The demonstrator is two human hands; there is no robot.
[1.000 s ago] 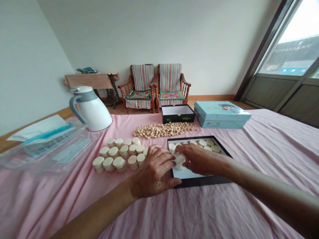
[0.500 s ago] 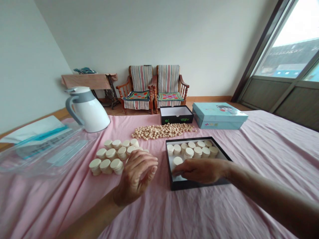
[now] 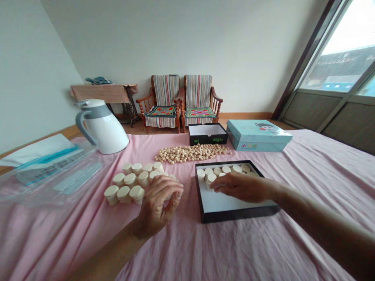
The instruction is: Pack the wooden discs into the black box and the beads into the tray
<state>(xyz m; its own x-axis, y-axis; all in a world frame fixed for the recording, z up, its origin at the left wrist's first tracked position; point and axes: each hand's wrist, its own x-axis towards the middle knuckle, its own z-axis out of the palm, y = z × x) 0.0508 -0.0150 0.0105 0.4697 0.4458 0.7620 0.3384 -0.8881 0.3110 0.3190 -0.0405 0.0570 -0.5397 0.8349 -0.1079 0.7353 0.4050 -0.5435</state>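
Note:
In the head view my right hand point(image 3: 241, 187) reaches into a shallow black box lid point(image 3: 205, 217) with a white inside. Its thumb and fingers close on a short stack of pale round discs point(image 3: 211, 180), at the left of the second row. Behind it stands a back row of similar disc stacks point(image 3: 217, 170); the hand hides part of both rows. My left hand point(image 3: 159, 205) is loosely curved over the pink cloth, with nothing visible in it. It is beside several stacks of pale discs point(image 3: 124, 194) and covers some of them.
Behind the lid lies a heap of small wooden pieces point(image 3: 190, 153). A black box point(image 3: 208, 138) and a light blue box point(image 3: 258, 136) stand farther back. On the left are a white jug point(image 3: 107, 130) and clear plastic packaging point(image 3: 67, 175). Two chairs point(image 3: 165, 103) stand beyond.
My right hand has moved back inside the lid, and the disc stack at its fingertips now sits closer to the back row. My left hand has barely moved; its thumb is nearer its fingers.

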